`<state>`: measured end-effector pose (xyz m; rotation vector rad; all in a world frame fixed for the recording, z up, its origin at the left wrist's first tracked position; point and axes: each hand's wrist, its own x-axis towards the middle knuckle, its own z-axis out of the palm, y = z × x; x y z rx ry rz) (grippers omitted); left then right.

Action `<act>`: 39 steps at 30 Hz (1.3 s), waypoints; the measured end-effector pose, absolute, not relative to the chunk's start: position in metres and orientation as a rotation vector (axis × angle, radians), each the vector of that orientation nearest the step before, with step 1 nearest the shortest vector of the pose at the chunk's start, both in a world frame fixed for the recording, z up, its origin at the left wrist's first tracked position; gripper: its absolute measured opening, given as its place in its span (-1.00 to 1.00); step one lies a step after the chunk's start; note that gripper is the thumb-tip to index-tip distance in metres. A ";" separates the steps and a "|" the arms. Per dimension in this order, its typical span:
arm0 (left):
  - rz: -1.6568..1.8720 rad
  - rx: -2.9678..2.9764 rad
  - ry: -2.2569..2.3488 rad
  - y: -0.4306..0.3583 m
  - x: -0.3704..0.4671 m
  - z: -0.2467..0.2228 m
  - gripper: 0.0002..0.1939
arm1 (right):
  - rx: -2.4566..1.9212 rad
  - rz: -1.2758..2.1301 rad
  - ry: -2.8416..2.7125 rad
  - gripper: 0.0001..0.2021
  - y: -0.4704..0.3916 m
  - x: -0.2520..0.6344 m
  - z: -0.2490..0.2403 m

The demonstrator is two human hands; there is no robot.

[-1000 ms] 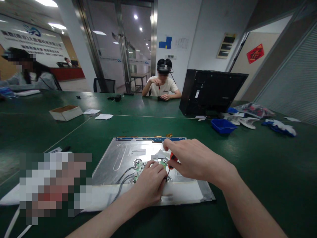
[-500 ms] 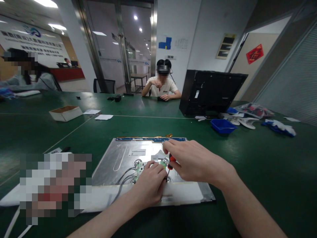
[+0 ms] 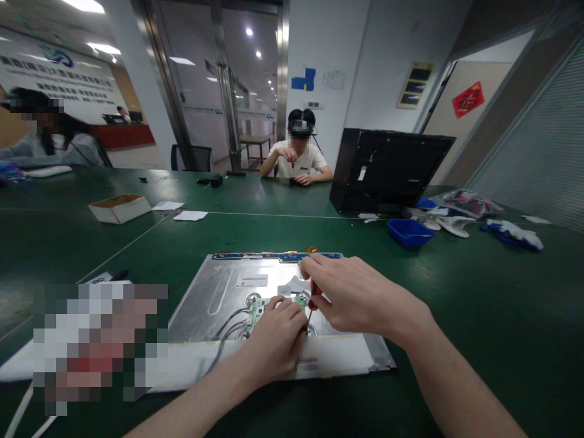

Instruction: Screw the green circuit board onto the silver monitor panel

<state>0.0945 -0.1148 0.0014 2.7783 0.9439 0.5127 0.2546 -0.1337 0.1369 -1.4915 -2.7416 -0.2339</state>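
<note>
A flat display panel [image 3: 194,313] with a silvery metal back lies on the green table, a blue circuit strip [image 3: 255,257] along its far edge. On its middle sits a small green circuit board [image 3: 256,311], with grey cables [image 3: 222,344] running off to the left. My right hand [image 3: 360,295] is closed round the red and black handle of a screwdriver [image 3: 314,298]; its shaft slants down to the board's right side. My left hand [image 3: 280,334] rests over the board, fingers curled together beside the screwdriver tip. What those fingers pinch, if anything, is hidden, as is the tip.
Left of the panel is a blurred-out object [image 3: 91,340] with white cables. Farther off stand an open box [image 3: 119,210], a black monitor [image 3: 392,170], a blue tray [image 3: 410,232] and gloves [image 3: 513,236]. Across the table, a person [image 3: 298,152] handles a small tool; another sits far left.
The screwdriver handle has turned slightly in my right hand, showing more black. My left hand has stayed in place. The person opposite has shifted a raised hand a little.
</note>
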 end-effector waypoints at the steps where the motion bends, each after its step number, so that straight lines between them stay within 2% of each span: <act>1: 0.512 2.779 0.942 -0.115 0.094 0.001 -0.92 | -1.490 -0.224 -2.750 -0.84 -0.134 0.254 0.137; 10: 0.531 2.759 0.933 -0.115 0.093 0.000 -0.92 | -1.545 -0.149 -2.719 -0.90 -0.131 0.253 0.138; 20: 0.535 2.748 0.934 -0.115 0.094 0.000 -0.84 | -1.391 -0.145 -2.801 -0.87 -0.137 0.255 0.142; 32: 0.514 2.765 0.940 -0.116 0.094 0.004 -0.93 | -1.559 -0.161 -2.713 -0.89 -0.131 0.251 0.141; 39: 0.526 2.765 0.917 -0.115 0.094 0.003 -0.85 | -1.438 -0.137 -2.765 -0.88 -0.136 0.256 0.142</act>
